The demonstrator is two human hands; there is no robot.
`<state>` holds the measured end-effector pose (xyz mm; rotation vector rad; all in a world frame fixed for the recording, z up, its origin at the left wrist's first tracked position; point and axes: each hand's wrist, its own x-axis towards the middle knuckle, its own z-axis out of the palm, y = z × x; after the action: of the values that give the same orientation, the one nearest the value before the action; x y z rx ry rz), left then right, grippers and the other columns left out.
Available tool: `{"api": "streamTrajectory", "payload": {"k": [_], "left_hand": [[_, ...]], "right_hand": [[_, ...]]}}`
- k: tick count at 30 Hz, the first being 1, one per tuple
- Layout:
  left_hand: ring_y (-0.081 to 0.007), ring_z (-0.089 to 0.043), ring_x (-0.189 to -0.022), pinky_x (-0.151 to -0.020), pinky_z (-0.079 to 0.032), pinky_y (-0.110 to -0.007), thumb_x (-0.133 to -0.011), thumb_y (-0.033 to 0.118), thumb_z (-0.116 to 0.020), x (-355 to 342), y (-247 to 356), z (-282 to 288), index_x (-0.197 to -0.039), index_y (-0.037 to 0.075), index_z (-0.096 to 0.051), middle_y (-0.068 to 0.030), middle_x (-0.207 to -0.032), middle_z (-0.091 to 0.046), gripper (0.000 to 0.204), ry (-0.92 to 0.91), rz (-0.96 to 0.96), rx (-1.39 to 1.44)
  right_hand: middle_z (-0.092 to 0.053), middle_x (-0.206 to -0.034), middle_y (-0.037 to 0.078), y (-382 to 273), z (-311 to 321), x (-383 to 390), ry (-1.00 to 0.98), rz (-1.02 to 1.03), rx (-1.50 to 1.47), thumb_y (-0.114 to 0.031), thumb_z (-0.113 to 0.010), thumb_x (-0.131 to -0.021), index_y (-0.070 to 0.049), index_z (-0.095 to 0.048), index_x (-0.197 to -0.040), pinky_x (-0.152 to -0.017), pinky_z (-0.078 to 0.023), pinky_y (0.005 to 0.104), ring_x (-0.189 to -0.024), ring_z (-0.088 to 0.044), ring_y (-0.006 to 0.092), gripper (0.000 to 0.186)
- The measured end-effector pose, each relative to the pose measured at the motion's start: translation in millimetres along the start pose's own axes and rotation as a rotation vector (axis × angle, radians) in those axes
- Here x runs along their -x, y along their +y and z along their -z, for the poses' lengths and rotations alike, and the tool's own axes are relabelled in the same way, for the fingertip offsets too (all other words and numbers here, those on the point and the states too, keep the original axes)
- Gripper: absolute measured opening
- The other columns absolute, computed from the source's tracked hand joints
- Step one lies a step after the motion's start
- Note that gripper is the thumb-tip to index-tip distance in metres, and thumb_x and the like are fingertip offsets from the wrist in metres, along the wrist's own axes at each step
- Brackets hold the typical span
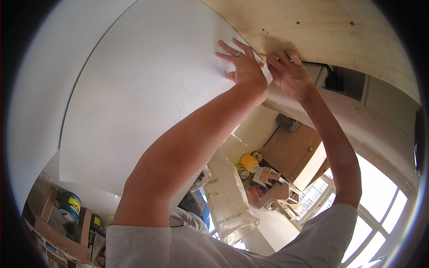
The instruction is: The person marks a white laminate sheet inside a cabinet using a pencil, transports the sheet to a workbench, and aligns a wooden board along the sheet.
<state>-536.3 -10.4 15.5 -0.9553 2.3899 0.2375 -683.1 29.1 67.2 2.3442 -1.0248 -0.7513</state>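
Note:
My left hand (pixel 242 60), with a ring on one finger, is open, fingers spread against a large white sheet (pixel 120 89) near its upper right edge. My right hand (pixel 288 73) is just right of it, fingers curled and pressed at the seam where the sheet meets a pale plywood panel (pixel 344 40) with small dark holes. A thin yellow object (pixel 262 55) shows between the hands at that seam; whether my right fingers hold it is unclear. Both forearms reach up from the lower edge.
A printed plastic sack (pixel 223 201) hangs below the sheet. Wooden shelving with a teal can (pixel 69 207) is at lower left. A brown cabinet (pixel 286 147), a yellow container (pixel 249 163) and cluttered wooden boxes stand beyond the sack. A bright window (pixel 375 196) is at right.

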Motion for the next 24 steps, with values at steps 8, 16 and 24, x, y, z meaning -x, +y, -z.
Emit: {"api": "streamTrajectory", "payload": {"k": [8, 16, 24], "left_hand": [[-0.0766, -0.03, -0.142, -0.111, -0.046, -0.074, -0.082, 0.039, -0.084, 2.7, -2.2, 0.1, -0.171, 0.046, -0.019, -0.0398, -0.167, -0.011, 0.11, 0.007, 0.005, 0.013], [-0.0706, -0.039, -0.141, -0.103, -0.055, -0.072, -0.093, -0.009, -0.069, 7.1, -6.7, 6.1, -0.17, 0.045, -0.017, -0.0329, -0.168, -0.022, 0.108, 0.004, -0.03, -0.026], [-0.0726, -0.037, -0.141, -0.103, -0.055, -0.073, -0.092, -0.008, -0.068, 9.6, -9.4, 8.8, -0.17, 0.038, -0.024, -0.0351, -0.167, -0.022, 0.101, -0.001, -0.039, -0.02]], "right_hand": [[-0.058, -0.113, -0.004, 1.6, -0.1, 1.6, 0.007, 0.022, 0.003, -0.028, -0.07, -0.083, -0.018, -0.078, -0.091, -0.112, -0.036, 0.0378, -0.119, -0.055, 0.0149, 0.015], [-0.059, -0.112, -0.006, 7.5, 3.9, 0.3, -0.004, 0.05, -0.057, -0.028, -0.072, -0.081, -0.017, -0.08, -0.088, -0.109, -0.038, 0.0365, -0.116, -0.056, 0.0139, 0.016], [-0.06, -0.111, -0.006, 12.1, 5.0, -3.7, -0.018, 0.086, -0.073, -0.026, -0.073, -0.079, -0.018, -0.081, -0.085, -0.108, -0.038, 0.035, -0.113, -0.057, 0.0128, 0.013]]}}
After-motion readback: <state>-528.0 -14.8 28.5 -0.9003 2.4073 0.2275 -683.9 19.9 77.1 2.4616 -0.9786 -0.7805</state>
